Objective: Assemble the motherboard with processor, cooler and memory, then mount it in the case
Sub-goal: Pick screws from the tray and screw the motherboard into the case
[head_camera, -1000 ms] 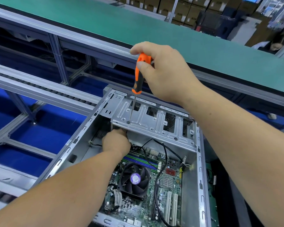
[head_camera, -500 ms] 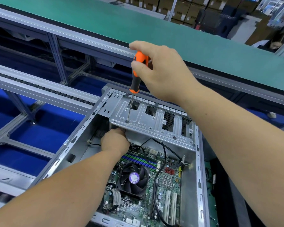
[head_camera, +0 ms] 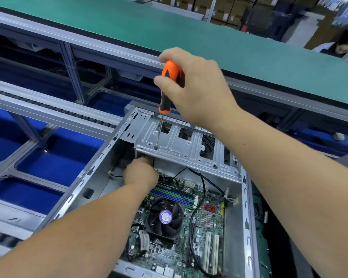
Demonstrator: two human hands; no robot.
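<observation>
Two hands at the case, screwdriver on the drive cage

Right hand [head_camera: 197,87]: fingers and thumb wrapped round the orange-and-black handle of the screwdriver [head_camera: 169,87], held near upright. Below the grip, the steel shaft runs down to a screw hole on the cage [head_camera: 181,145], its tip touching the plate near the cage's left front corner.

Left hand [head_camera: 141,173]: reaching under that same corner of the cage, directly below the screwdriver tip. Fingers hidden beneath the plate; cannot tell whether they hold anything.

Case [head_camera: 100,167]: lying open, side up, on the bench. Cage fixed across its far end.

Motherboard [head_camera: 169,251]: seated on the case floor, nearer the viewer than both hands. Cooler [head_camera: 165,217] with black fan and purple hub label sits just behind the left wrist; memory [head_camera: 173,196] slots lie between cooler and left hand. Black cable [head_camera: 195,209] loops across the board, right of the cooler.
</observation>
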